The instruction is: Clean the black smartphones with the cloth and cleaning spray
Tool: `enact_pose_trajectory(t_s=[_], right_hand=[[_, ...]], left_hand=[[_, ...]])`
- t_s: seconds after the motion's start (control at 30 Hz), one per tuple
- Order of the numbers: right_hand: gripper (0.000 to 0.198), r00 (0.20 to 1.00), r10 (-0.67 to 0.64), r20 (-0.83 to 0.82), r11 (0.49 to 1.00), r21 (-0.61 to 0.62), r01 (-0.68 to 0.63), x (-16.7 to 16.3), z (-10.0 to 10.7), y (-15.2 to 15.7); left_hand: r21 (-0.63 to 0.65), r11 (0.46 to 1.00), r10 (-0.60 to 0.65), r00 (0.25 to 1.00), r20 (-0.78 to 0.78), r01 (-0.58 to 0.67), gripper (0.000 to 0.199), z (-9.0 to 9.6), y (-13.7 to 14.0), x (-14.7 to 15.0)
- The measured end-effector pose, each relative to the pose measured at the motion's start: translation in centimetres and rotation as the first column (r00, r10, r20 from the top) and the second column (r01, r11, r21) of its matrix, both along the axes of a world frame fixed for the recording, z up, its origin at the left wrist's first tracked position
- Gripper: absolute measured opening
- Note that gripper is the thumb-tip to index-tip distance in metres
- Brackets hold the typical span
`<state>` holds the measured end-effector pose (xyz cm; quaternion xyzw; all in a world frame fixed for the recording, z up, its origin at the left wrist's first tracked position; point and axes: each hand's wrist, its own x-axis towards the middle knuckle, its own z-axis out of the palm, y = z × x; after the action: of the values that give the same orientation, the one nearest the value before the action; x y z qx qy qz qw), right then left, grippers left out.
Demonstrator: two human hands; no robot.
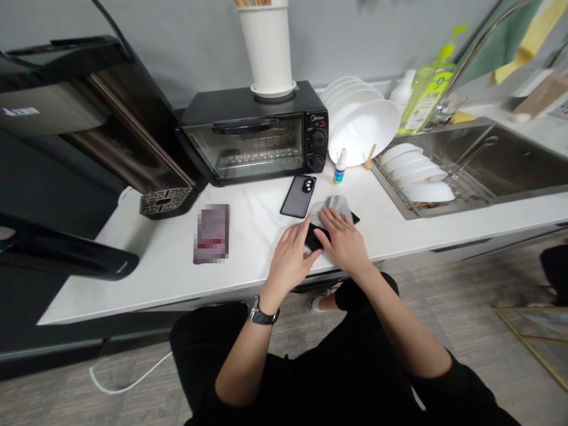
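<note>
A black phone (313, 238) lies flat on the counter near its front edge, partly hidden by my hands. My left hand (290, 254) holds its left end between thumb and fingers. My right hand (344, 239) presses a thin grey cloth (338, 205) down on the phone, fingers laid over the fabric. Just behind my hands rests a dark grey phone case (298, 196) with a camera cutout. A small white spray bottle (339, 167) with a blue and yellow label stands behind the cloth.
A pixelated dark pouch-like item (212, 234) lies to the left, near a coffee machine (164, 198). Behind are a toaster oven (257, 145), white plates (364, 130) and a green soap bottle (423, 94). A sink (510, 154) with a bowl rack is at right.
</note>
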<state>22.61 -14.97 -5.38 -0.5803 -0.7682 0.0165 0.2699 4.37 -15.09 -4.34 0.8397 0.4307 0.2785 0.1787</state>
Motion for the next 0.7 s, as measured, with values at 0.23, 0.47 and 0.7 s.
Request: enact_pose_trajectory(t_s=[0.23,0.47,0.7], right_hand=[[0.056,0.97,0.242,0.01,0.969,-0.058,-0.242,-2.0,0.7,-2.6],[0.048,0.964,0.253,-0.085,0.96,-0.101,-0.261,1.9,0.5,-4.2],[0.056,0.998,-0.062,0.028,0.994,-0.089,0.065,2.8,0.2,0.8]], left_hand=[[-0.059,0.997,0.045,0.999,0.018,-0.044,0.1,-0.3,-0.2,-0.2],[-0.069,0.997,0.035,0.998,0.047,-0.032,0.097,-0.3,-0.1,-0.3],[-0.084,0.996,0.039,0.997,0.073,-0.032,0.099,-0.1,0.1,-0.2]])
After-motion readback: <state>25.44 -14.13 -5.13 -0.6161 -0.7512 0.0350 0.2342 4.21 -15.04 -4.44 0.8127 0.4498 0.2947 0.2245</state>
